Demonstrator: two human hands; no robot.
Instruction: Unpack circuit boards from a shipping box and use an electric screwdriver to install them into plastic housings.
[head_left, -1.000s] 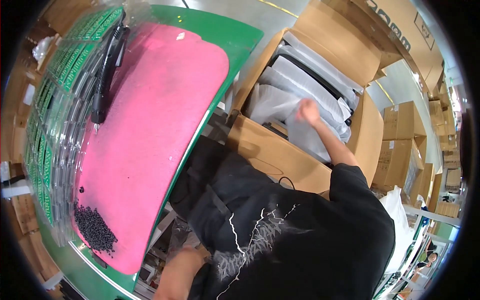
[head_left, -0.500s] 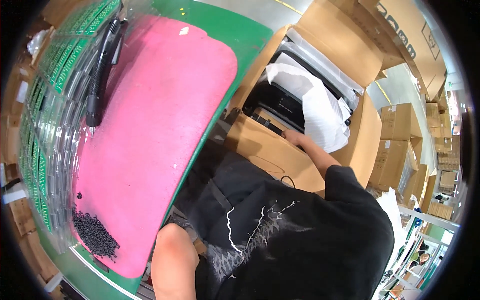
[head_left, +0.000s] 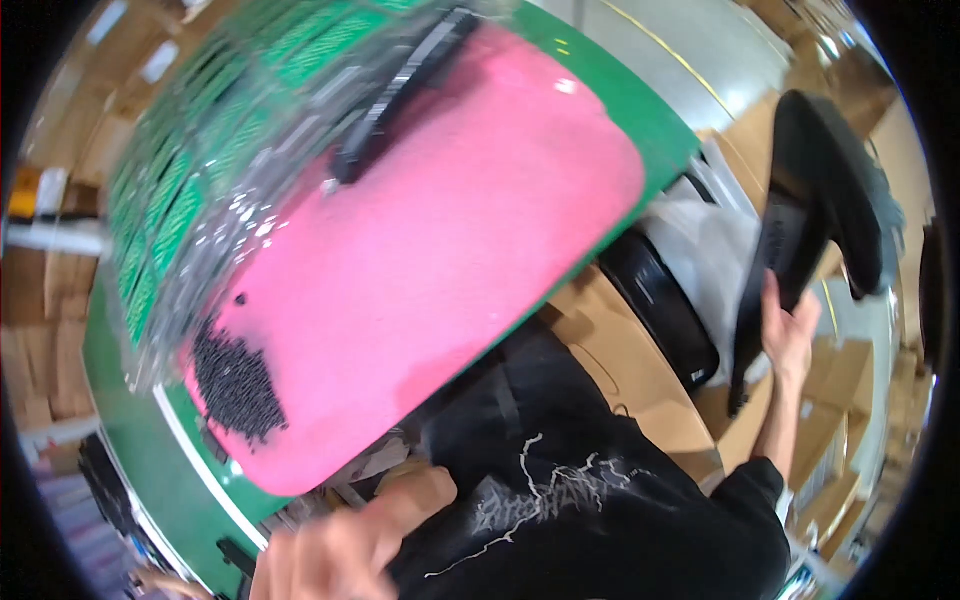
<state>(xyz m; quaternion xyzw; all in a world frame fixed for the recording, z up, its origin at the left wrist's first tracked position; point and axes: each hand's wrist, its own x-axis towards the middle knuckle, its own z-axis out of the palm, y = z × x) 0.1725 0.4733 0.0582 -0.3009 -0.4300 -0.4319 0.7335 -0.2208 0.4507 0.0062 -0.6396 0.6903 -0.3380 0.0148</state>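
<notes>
My right hand (head_left: pixel 790 325) grips a large black curved plastic part (head_left: pixel 830 165) by its lower end, raised above the right side of an open cardboard box (head_left: pixel 625 335). In that box lie another glossy black part (head_left: pixel 665 310) and white wrapping sheet (head_left: pixel 705 250). Near the lower edge, in front of my black shirt, my left hand (head_left: pixel 350 540) is smeared by motion. Whether it holds anything does not show.
A pink mat (head_left: pixel 430 230) covers the green table (head_left: pixel 655 130) on my left. On it are a black electric screwdriver (head_left: pixel 400 95) and a pile of small black pieces (head_left: pixel 235 385). Clear trays with green boards (head_left: pixel 190 200) line the far left. Cardboard boxes (head_left: pixel 835 400) stand at right.
My right hand has come up out of the cardboard box and now holds the black curved part at the right. My left hand has risen into view. The view has shifted.
</notes>
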